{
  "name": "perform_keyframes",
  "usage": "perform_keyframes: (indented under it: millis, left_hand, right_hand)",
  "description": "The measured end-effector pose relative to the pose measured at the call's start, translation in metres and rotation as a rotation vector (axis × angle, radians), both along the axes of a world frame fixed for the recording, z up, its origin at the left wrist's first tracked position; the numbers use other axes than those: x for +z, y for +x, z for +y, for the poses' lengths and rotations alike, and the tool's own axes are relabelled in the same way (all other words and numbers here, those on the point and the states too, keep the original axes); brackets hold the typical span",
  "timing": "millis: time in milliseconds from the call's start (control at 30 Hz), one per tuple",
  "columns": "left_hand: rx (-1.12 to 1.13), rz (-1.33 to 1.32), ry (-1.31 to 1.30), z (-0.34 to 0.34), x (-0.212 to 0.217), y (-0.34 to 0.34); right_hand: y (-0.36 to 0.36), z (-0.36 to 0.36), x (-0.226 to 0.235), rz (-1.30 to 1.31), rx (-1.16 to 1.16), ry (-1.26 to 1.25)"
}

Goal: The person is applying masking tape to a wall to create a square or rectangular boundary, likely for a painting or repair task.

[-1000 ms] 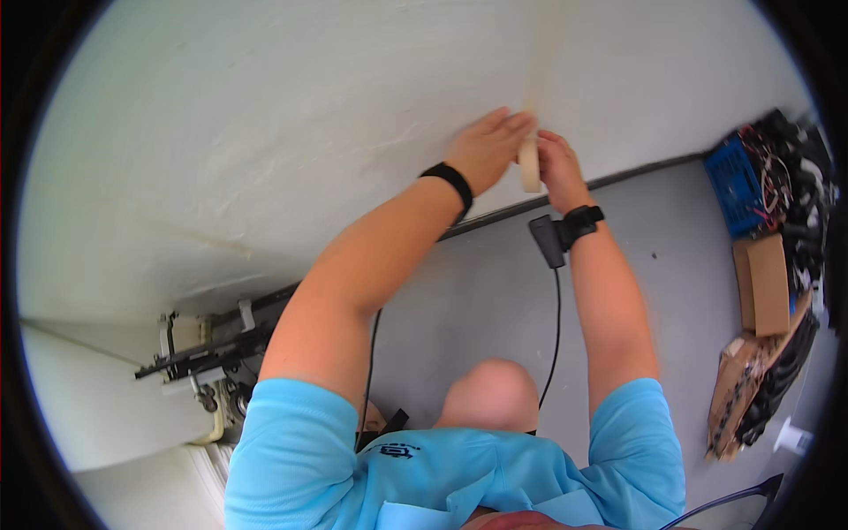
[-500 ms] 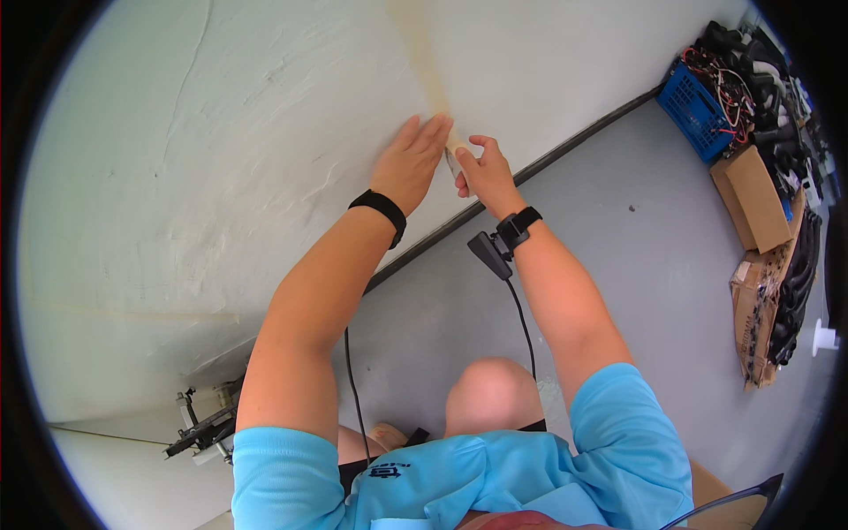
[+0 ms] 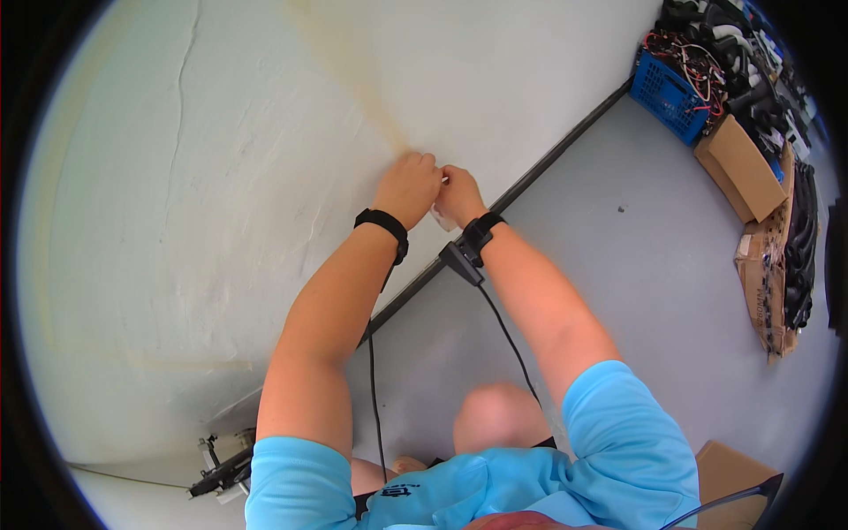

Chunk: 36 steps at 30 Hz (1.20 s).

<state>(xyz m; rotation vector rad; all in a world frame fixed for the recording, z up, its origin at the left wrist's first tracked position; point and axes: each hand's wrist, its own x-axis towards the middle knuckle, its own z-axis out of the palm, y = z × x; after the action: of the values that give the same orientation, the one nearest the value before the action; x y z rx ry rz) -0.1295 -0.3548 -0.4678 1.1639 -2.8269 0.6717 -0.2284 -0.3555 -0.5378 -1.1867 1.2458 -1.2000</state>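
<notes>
Both my hands meet against a white wall (image 3: 203, 221), at the lower end of a faint yellowish strip (image 3: 349, 71) that runs up it. My left hand (image 3: 408, 187) has its fingers curled, knuckles at the wall. My right hand (image 3: 459, 196) touches it, and a small pale piece (image 3: 440, 213) shows between and just under the two hands. What the piece is stays unclear. Each wrist wears a black band; a black cable (image 3: 508, 331) hangs from the right one.
A dark baseboard (image 3: 539, 172) divides the wall from the grey floor (image 3: 654, 265). At the right stand a blue crate (image 3: 671, 88) of wires, cardboard boxes (image 3: 746, 168) and black hoses (image 3: 802, 256). A black tool (image 3: 225, 473) lies at lower left, another cardboard box (image 3: 733, 468) at lower right.
My left hand went from flat on the wall to curled, and closed in on my right hand. The view shifted, so the hands sit lower along the yellowish strip.
</notes>
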Motion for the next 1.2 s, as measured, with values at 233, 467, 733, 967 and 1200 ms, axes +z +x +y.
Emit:
perform_keyframes:
  millis: [233, 467, 733, 967, 1200]
  left_hand:
    - [0.036, 0.151, 0.242, -0.014, 0.002, -0.01]
    - [0.066, -0.029, 0.235, -0.014, 0.008, -0.027]
    - [-0.056, 0.036, 0.15, -0.028, 0.009, 0.005]
    - [0.053, 0.087, 0.178, -0.026, -0.02, -0.031]
    - [0.199, -0.047, 0.141, -0.012, -0.012, -0.016]
  right_hand:
    - [-0.001, 0.003, 0.003, -0.008, -0.053, 0.035]
    - [-0.012, 0.011, 0.004, -0.103, -0.1, 0.106]
    - [0.017, 0.004, 0.013, -0.071, -0.159, -0.013]
    - [-0.007, -0.005, -0.038, -0.438, -0.115, 0.103]
    - [0.012, 0.013, -0.003, -0.747, -0.023, 0.316]
